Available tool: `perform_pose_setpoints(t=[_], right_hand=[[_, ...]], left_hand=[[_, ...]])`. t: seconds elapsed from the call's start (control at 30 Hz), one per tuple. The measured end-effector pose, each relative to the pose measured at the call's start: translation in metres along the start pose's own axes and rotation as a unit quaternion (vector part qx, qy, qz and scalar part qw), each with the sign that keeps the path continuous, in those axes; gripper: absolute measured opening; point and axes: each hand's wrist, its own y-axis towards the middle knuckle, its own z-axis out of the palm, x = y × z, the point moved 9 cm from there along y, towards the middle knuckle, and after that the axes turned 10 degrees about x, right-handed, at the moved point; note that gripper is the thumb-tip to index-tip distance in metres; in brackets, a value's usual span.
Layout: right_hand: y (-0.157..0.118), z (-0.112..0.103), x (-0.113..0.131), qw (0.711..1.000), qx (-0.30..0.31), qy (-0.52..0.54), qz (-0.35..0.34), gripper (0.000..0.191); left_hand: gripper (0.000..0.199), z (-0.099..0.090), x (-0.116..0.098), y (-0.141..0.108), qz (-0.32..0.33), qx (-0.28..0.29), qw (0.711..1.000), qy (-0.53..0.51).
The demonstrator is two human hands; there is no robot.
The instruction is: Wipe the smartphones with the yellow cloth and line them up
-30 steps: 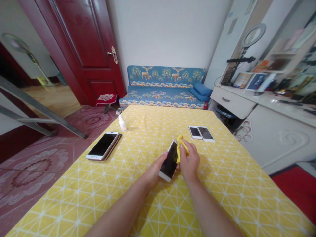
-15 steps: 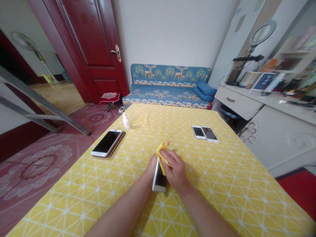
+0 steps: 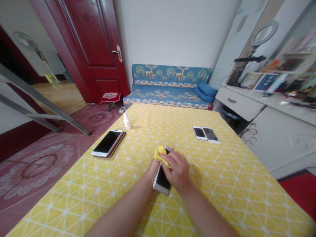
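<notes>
A white-framed smartphone (image 3: pixel 162 181) with a dark screen is held over the near middle of the table. My left hand (image 3: pixel 153 167) grips it from the left and beneath; most of its fingers are hidden behind the phone and cloth. Pinched in my right hand (image 3: pixel 179 168), a small yellow cloth (image 3: pixel 161 154) lies against the phone's upper left part and edge. The phone's top end shows above my right fingers.
Stacked phones (image 3: pixel 108 144) lie on the left of the yellow tablecloth (image 3: pixel 111 197). Behind them stands a small white bottle (image 3: pixel 126 121). Two white phones, a smaller one (image 3: pixel 199 133) and a larger one (image 3: pixel 210 135), lie side by side at right.
The cloth has slid left and down, off the phone's top end, which now shows. My right hand has shifted slightly right, and the phone is tilted more to the right.
</notes>
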Motion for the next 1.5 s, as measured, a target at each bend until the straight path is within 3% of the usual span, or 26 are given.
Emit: perform_pose_setpoints(t=[0.13,0.3,0.43,0.7,0.8,0.93,1.03,1.17,1.3,1.43,1.5], right_hand=[[-0.003,-0.008,-0.046,0.991,-0.03,-0.03,0.125,0.025],[-0.01,-0.004,-0.072,0.981,0.008,-0.045,0.188,0.022],[-0.007,0.008,-0.052,0.99,0.053,-0.035,0.127,0.022],[-0.007,0.023,0.034,0.985,0.143,0.085,-0.04,0.014],[-0.007,0.02,0.022,0.99,0.127,0.055,-0.022,0.014],[-0.013,0.002,-0.037,0.985,0.017,0.092,0.144,0.017],[-0.024,-0.006,-0.057,0.956,-0.055,0.182,0.222,0.014],[-0.022,0.001,-0.031,0.957,-0.031,0.236,0.166,0.014],[-0.019,0.008,-0.009,0.967,-0.011,0.231,0.106,0.019],[-0.018,0.008,-0.004,0.976,-0.009,0.209,0.063,0.022],[-0.016,0.007,-0.001,0.979,-0.008,0.199,0.042,0.024]], left_hand=[[0.031,0.02,0.008,-0.005,-0.047,0.09,0.993,-0.051],[0.022,0.009,0.013,-0.015,-0.089,0.057,0.992,-0.073],[0.029,0.005,0.002,-0.008,-0.071,0.05,0.986,-0.142],[0.039,-0.012,-0.047,-0.002,0.129,0.074,0.974,-0.169],[0.04,-0.019,-0.055,-0.003,0.152,0.062,0.969,-0.183],[0.041,-0.029,-0.057,-0.002,0.14,0.023,0.963,-0.227],[0.041,-0.035,-0.052,-0.002,0.129,-0.01,0.963,-0.236],[0.034,-0.039,-0.042,-0.001,0.121,-0.032,0.963,-0.238],[0.018,-0.034,-0.024,-0.001,0.073,-0.062,0.971,-0.218],[0.009,-0.028,-0.028,-0.003,0.116,-0.066,0.981,-0.141],[0.016,-0.023,-0.025,-0.004,0.114,-0.05,0.987,-0.102]])
